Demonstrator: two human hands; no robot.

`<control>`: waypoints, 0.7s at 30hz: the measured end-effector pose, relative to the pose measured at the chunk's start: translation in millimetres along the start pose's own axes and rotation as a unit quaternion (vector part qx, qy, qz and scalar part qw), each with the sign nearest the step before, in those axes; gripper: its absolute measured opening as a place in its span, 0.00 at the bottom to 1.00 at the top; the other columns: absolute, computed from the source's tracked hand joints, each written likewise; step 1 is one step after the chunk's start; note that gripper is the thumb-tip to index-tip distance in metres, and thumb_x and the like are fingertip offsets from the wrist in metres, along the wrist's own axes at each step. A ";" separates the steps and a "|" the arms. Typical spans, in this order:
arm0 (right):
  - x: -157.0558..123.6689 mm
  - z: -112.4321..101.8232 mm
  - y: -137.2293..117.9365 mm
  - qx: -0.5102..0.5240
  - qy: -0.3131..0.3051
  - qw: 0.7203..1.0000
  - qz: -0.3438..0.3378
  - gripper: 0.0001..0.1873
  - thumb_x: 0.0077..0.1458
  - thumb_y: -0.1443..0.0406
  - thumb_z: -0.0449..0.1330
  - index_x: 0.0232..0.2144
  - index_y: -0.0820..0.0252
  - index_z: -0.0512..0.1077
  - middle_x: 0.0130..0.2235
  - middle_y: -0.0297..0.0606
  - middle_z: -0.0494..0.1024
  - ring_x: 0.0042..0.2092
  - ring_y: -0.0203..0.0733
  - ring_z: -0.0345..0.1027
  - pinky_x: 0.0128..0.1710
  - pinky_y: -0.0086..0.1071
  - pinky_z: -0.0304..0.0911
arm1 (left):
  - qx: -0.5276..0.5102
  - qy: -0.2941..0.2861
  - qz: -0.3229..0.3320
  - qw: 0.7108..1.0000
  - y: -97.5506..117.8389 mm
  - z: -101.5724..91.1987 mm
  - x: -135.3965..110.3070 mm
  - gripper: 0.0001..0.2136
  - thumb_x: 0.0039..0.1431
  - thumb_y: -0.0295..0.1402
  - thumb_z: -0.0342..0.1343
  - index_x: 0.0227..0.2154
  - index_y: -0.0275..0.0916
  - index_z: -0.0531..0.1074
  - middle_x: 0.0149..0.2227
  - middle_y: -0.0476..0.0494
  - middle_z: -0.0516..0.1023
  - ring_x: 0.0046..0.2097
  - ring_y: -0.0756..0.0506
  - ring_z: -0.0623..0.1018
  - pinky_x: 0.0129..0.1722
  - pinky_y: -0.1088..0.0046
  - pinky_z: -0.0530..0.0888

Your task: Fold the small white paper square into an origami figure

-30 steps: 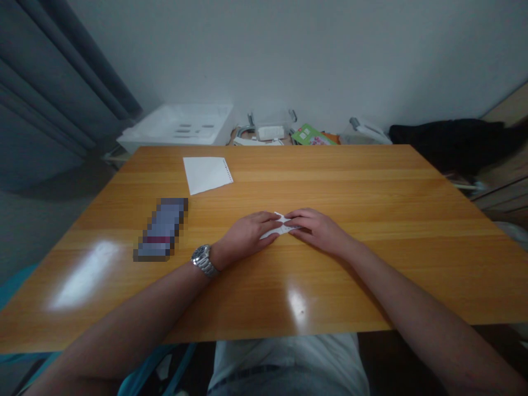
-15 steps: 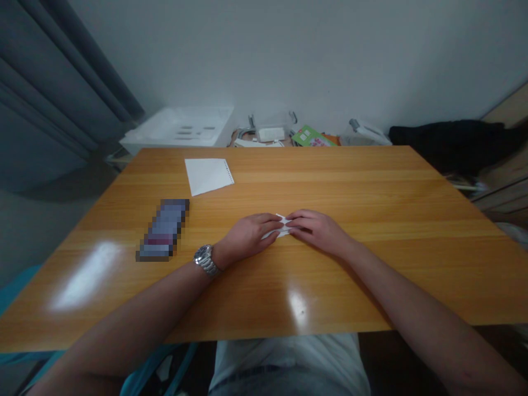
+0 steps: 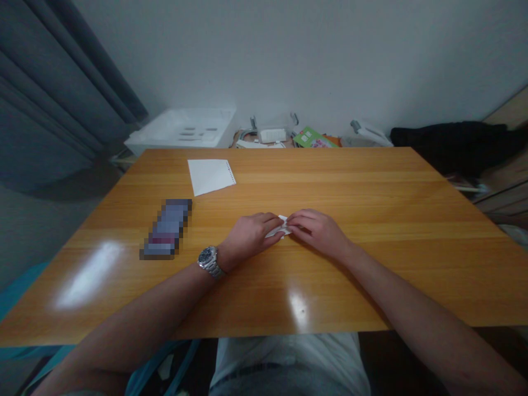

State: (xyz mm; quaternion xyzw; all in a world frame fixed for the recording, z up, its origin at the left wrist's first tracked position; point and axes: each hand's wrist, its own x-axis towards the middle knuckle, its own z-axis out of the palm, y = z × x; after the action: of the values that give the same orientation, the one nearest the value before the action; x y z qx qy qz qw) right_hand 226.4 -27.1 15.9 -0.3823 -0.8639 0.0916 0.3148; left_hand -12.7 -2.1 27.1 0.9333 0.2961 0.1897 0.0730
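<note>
L hand [image 3: 248, 235] (w/ watch [image 3: 209, 259]) & R hand [image 3: 317, 230] holding white paper [image 3: 284, 228]

Grey curtain [image 3: 53, 88] at left; green booklet [image 3: 311, 138] beyond table [image 3: 363, 187].

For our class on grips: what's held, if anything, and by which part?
Small white paper: left hand grips its left side, right hand its right side.

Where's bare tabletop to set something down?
Free: table right of the white sheet, plus the stretch right of the right hand. Crowded: centre, left hand and right hand at small paper; left, pixelated device.
</note>
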 end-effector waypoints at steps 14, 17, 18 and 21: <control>-2.1 -10.2 -13.7 -0.139 0.057 0.988 -0.025 0.16 0.68 0.59 0.57 0.51 0.58 0.77 0.44 0.46 0.72 0.42 0.44 0.68 0.41 0.37 0.68 | -0.049 0.028 -0.108 0.993 0.8 -8.2 1.6 0.10 0.71 0.36 0.52 0.43 0.40 0.78 0.41 0.45 0.83 0.41 0.46 0.81 0.38 0.73 0.72; -0.8 -8.1 -18.6 -0.175 0.025 0.983 -0.052 0.15 0.68 0.60 0.56 0.51 0.58 0.77 0.38 0.43 0.72 0.38 0.44 0.65 0.37 0.36 0.64 | -0.061 0.041 -0.112 0.991 0.8 -8.5 2.1 0.09 0.71 0.35 0.53 0.43 0.40 0.77 0.41 0.44 0.82 0.41 0.46 0.81 0.40 0.72 0.72; -0.1 -7.3 -19.8 -0.181 0.015 0.982 -0.057 0.16 0.68 0.60 0.56 0.52 0.58 0.77 0.37 0.43 0.73 0.37 0.44 0.64 0.36 0.36 0.63 | -0.062 0.045 -0.111 0.991 0.9 -8.5 2.2 0.09 0.71 0.35 0.53 0.43 0.39 0.77 0.41 0.44 0.82 0.41 0.46 0.81 0.40 0.72 0.73; 1.5 -5.5 -20.5 -0.193 -0.005 0.980 -0.055 0.17 0.69 0.59 0.55 0.54 0.59 0.76 0.37 0.43 0.74 0.37 0.44 0.65 0.36 0.36 0.61 | -0.066 0.055 -0.111 0.990 1.2 -8.5 2.7 0.09 0.70 0.34 0.53 0.43 0.38 0.77 0.40 0.44 0.82 0.41 0.45 0.80 0.41 0.72 0.73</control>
State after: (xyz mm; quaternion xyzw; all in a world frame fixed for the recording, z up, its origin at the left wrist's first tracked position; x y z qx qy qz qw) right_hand 216.7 -40.7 29.1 -0.3875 -0.8866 -0.0926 0.2352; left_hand -13.4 -1.3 36.1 0.8763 0.3879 0.2500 0.1383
